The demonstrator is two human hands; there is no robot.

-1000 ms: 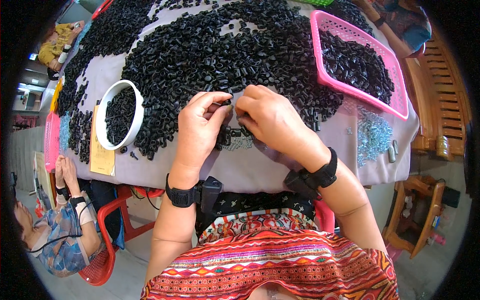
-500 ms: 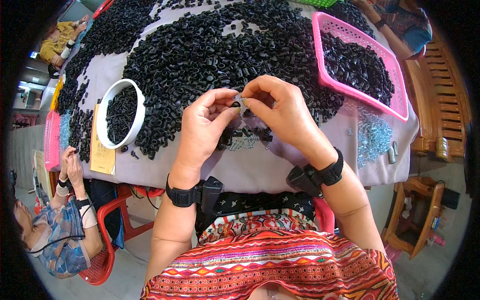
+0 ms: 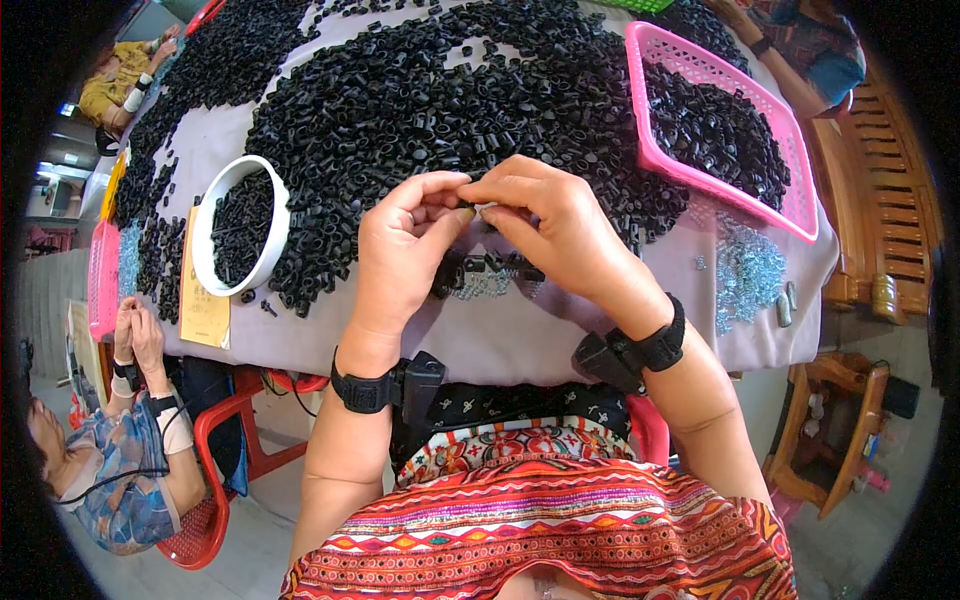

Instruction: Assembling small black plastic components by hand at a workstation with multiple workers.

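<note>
My left hand [image 3: 405, 240] and my right hand [image 3: 560, 225] meet fingertip to fingertip over the near edge of a large heap of small black plastic parts [image 3: 400, 110]. Pinched in the left thumb and fingers is a small black plastic part, now mostly hidden by the fingertips. A small pale metal piece, which looks like a spring, shows slightly at the pinched right thumb and index finger. Below the hands, several small metal springs [image 3: 482, 285] lie on the cloth beside a few black parts.
A pink basket [image 3: 648, 150] of black parts stands at right, near a pile of springs [image 3: 748, 285]. At left, a white round tub [image 3: 284, 225] adjoins a yellow paper packet [image 3: 205, 325]. Co-workers sit left and far right; a red chair [image 3: 225, 430] stands at left.
My right fingers have moved left and closed in against the left fingertips. The small metal piece that showed between them is now mostly covered. My left hand has barely moved.
</note>
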